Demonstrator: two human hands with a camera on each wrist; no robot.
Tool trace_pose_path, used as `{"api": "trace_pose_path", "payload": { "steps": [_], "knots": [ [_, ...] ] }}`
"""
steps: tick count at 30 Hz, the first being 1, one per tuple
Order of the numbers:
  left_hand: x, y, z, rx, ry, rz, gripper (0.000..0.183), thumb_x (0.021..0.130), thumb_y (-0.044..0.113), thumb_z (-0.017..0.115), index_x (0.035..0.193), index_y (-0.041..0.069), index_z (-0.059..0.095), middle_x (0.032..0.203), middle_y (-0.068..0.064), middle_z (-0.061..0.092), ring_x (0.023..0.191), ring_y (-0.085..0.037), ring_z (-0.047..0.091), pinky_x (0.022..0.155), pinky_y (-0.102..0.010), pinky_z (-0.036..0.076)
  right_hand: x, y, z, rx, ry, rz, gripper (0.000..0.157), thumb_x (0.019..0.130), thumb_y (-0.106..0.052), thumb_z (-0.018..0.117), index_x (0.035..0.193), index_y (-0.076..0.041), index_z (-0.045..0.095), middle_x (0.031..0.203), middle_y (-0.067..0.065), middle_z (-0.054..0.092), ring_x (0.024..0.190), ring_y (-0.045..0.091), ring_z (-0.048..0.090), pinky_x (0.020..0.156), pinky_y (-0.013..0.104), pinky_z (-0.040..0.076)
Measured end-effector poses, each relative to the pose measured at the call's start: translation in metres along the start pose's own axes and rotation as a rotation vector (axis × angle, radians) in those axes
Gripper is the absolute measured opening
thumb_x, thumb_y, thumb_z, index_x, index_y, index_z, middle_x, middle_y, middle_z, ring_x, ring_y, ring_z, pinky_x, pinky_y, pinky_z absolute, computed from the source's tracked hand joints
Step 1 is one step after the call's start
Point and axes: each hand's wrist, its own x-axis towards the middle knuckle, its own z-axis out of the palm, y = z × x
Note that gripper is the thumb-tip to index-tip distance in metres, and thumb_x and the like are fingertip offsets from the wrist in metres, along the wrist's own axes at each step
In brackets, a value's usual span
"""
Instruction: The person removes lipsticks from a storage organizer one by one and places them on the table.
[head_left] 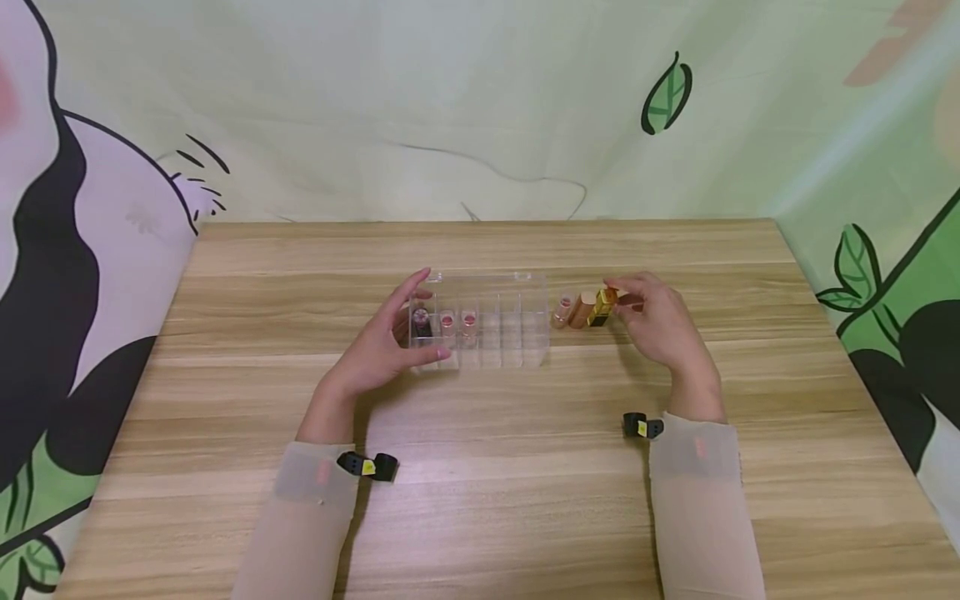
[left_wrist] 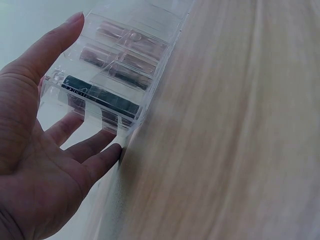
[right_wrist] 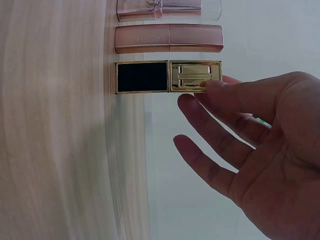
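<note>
Gold tube: Here it is, gold tube point(head_left: 602, 306), upright on the table point(head_left: 487, 508), right of the box point(head_left: 533, 329), long axis vertical, at the right end of a row of 3.
Right hand: Your right hand point(head_left: 662, 321) is the near one, right beside it; thumb and finger pinch its gilded upper half, and 2 more fingers stand clear below.
Left hand: Your left hand point(head_left: 381, 346) is well away at the box's left end, holding it, thumb along the near side, fingers round the back; your hands are wide apart.
Gap between: 2 tubes stand between gold tube and box: the rose tube point(right_wrist: 168, 38), then the clear-cased tube point(head_left: 562, 311) nearest the box's right end.
Box: See-through hard plastic by the look of it, long side running left to right, thin dividers making slots.
Loaded slots: Leftmost holds a dark tube point(head_left: 422, 322); the next 2 hold pink tubes point(head_left: 469, 325).
Finishes: Gold tube squared, mirror-shiny above, black-panelled below; rose tube satiny with soft edges; table pale, wood-grained, flat.
</note>
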Motion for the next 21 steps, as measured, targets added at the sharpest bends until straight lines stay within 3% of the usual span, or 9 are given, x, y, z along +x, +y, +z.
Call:
{"api": "trace_pose_path", "payload": {
  "steps": [21],
  "knots": [
    [0.0018,-0.0055,0.0007,-0.028,-0.005,0.006,0.101,0.075,0.023,0.084,0.15,0.046,0.02,0.148,-0.012,0.034,0.139,-0.043,0.034,0.116,-0.054,0.027,-0.0003,-0.0024,-0.0015,0.008,0.022,-0.046,0.045,0.092,0.002,0.057,0.136,-0.011,0.056,0.137,0.012,0.051,0.118,0.033,0.055,0.098,0.052,0.048]
  ]
}}
